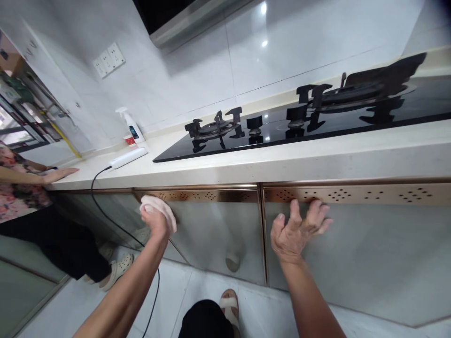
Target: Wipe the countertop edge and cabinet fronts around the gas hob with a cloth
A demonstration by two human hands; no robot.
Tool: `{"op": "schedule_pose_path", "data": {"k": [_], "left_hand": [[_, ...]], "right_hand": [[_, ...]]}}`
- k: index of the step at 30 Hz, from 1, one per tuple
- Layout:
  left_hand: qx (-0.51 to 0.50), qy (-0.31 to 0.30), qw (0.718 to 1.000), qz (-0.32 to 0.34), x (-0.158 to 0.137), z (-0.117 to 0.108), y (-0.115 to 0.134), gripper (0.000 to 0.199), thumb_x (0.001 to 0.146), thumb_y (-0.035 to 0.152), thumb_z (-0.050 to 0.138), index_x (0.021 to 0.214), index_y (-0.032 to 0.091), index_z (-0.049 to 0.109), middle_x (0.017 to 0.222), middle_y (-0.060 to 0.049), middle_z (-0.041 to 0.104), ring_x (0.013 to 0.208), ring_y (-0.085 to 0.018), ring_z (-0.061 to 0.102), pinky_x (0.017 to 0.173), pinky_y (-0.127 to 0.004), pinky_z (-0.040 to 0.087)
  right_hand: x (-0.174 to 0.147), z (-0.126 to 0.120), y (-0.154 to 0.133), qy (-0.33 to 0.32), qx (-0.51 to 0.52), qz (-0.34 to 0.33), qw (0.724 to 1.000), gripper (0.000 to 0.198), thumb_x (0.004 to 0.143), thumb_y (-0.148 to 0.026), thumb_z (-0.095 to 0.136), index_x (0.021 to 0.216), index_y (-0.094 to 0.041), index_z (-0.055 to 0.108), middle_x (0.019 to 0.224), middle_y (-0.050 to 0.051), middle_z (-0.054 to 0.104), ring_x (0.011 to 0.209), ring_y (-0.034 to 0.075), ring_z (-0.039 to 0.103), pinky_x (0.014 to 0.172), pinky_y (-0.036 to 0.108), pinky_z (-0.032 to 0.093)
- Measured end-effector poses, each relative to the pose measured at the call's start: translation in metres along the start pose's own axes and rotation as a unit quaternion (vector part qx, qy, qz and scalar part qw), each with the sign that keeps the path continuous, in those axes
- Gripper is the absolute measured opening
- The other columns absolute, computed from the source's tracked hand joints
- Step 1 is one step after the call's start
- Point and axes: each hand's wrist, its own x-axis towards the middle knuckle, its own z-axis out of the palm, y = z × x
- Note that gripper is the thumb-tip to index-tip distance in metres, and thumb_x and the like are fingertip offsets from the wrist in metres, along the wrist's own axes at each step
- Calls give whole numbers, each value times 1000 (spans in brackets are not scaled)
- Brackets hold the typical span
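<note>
My left hand (155, 223) is closed around a pale pink cloth (164, 209). It presses the cloth to the upper left part of a glossy cabinet door (218, 230), by the perforated copper-coloured strip (207, 195). On the neighbouring door (380, 253), my right hand (299, 228) rests with fingers spread and holds nothing. Its fingertips reach the lower edge of that door's copper strip (355, 194).
Above the doors runs a white countertop (225, 171) with a black gas hob (275, 136). A white spray bottle (131, 124), a red-and-white cup (129, 140) and a white corded device (128, 157) stand left. Its cable (116, 223) hangs down. Another person (31, 197) leans there.
</note>
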Motion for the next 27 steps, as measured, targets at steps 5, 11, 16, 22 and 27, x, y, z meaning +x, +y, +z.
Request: {"op": "schedule_pose_path", "data": {"k": [5,11,16,22,27], "left_hand": [[28,-44,990,134,-78,22,7,70,72,11,61,139,18,43,142,-15,38,139,-28,35,120,-42,25],[82,-293,904,299,-210,39,-13,55,72,23,67,127,25,61,142,-15,39,137,-41,29,116,-61,16],[35,-582,769,263,-253,40,-8,43,71,15,69,110,33,71,128,-12,59,125,-38,43,111,-57,23],[-52,-573,816,53,-269,41,-10,47,66,16,70,110,30,71,110,-7,61,107,-28,54,101,-40,40],[-117,-474,858,-160,-265,34,-3,32,68,26,73,99,22,66,93,-3,66,89,-22,60,88,-33,47]], "right_hand": [[-1,-1,2,-3,3,4,1000,57,92,-29,47,148,-23,38,162,19,21,151,41,13,111,76,16],[3,-6,1,-12,-2,-12,1000,59,93,-28,47,150,-23,34,163,20,19,152,40,11,111,75,16],[5,-12,1,-25,-3,-13,1000,58,93,-28,48,150,-23,35,162,20,19,152,40,10,110,76,16],[15,-30,-10,-23,19,2,1000,45,93,-28,50,138,-21,50,154,19,33,149,37,24,112,69,24],[22,-58,-22,-26,155,93,983,31,97,-29,46,123,-17,58,121,14,53,116,24,54,98,46,47]]}}
